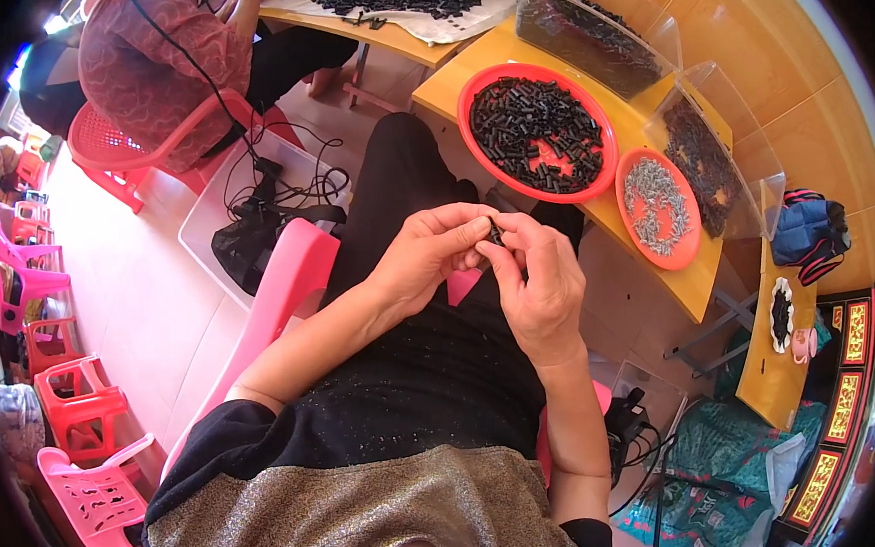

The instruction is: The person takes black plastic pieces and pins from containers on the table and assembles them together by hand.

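Above my lap, my left hand (436,253) and my right hand (538,282) meet with pinched fingertips. Between them is a small black cylindrical piece (496,233), mostly covered by the fingers. Just beyond, on the yellow table (684,293), stands a red round tray (611,168) heaped with short black tubular pieces (529,127). Beside it lies a smaller red-orange tray (693,226) of small silvery metal pieces (655,195). Both hands are closed, and neither touches the trays.
Clear plastic bins (583,39) of dark parts line the table's far side. A person in a patterned red shirt (160,70) sits at another table at upper left. A white tub (214,222) with black cables stands left of my knee. Red and pink stools (75,406) line the left.
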Demonstrator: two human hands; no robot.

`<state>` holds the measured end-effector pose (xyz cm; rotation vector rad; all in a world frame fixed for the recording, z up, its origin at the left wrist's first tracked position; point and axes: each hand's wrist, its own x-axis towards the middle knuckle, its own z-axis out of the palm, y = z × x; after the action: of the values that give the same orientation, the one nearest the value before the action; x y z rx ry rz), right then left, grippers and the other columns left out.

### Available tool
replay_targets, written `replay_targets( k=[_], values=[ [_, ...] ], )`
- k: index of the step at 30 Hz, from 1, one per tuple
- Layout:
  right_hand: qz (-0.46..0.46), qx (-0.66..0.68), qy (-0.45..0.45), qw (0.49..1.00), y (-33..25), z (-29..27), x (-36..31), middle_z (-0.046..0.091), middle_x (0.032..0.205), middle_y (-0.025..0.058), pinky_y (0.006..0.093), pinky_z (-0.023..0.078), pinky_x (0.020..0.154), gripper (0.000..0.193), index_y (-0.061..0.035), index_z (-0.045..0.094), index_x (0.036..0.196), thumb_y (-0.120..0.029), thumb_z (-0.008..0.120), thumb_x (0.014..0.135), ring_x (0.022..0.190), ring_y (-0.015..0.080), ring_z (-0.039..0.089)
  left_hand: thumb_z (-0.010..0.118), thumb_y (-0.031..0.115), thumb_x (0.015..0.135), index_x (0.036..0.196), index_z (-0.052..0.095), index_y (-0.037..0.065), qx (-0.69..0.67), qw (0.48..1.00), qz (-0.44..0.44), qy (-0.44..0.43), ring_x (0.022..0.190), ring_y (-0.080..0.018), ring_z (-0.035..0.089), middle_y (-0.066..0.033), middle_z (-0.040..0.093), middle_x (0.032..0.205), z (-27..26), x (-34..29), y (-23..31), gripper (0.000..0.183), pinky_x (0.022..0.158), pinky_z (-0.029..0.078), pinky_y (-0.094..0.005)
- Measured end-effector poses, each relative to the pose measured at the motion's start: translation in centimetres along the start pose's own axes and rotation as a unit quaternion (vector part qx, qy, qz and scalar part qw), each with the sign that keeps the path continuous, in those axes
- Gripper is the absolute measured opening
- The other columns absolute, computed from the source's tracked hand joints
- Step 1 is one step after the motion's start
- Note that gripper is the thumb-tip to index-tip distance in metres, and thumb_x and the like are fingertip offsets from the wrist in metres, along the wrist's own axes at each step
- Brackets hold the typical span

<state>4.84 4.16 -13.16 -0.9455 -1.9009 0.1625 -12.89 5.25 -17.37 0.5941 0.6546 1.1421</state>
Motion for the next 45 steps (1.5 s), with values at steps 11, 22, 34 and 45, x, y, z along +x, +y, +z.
replay_targets(
  k=[11,22,34,45],
  values=[
    [0.014,-0.021,-0.105,0.994,0.3,-1.3,0.5,0.067,0.102,0.0073,0.0426,0.052,0.080,0.046,-0.0054,0.073,0.116,-0.027,0.092,0.080,0.090,0.0290,0.068,0.075,0.015,0.104,0.134,0.068,0.005,0.005,0.997,-0.066,-0.049,0.093,-0.0077,0.069,-0.0023,0.074,0.111,-1.3,0.0,0.6,0.032,0.079,0.057,-0.0242],
    [-0.041,-0.066,-0.107,0.991,0.6,-0.9,0.2,0.066,0.101,0.0070,0.0433,0.051,0.083,0.044,-0.0051,0.071,0.109,-0.026,0.092,0.076,0.091,0.0293,0.067,0.075,0.035,0.106,0.108,0.083,0.011,0.116,0.981,-0.132,-0.084,0.074,-0.0009,0.057,0.0057,0.076,0.092,-2.8,0.1,0.1,0.026,0.064,0.042,-0.0189],
    [0.042,-0.105,-0.236,0.965,0.7,-0.1,-0.8,0.067,0.085,0.0146,0.0487,0.054,0.071,0.048,-0.0055,0.054,0.098,-0.041,0.085,0.089,0.082,0.0386,0.070,0.077,0.038,0.104,0.091,0.082,0.008,0.222,0.965,-0.103,-0.096,0.066,-0.0039,0.054,0.0058,0.069,0.073,-3.0,0.3,0.7,0.033,0.063,0.042,-0.0228],
    [0.046,-0.069,-0.253,0.964,3.1,-0.7,-0.8,0.068,0.077,0.0163,0.0499,0.056,0.067,0.041,-0.0050,0.054,0.099,-0.039,0.079,0.098,0.076,0.0401,0.071,0.076,0.038,0.105,0.092,0.082,0.007,0.236,0.963,-0.108,-0.075,0.068,-0.0049,0.058,0.0032,0.072,0.076,-2.1,1.1,0.2,0.035,0.064,0.043,-0.0224]
  ],
)
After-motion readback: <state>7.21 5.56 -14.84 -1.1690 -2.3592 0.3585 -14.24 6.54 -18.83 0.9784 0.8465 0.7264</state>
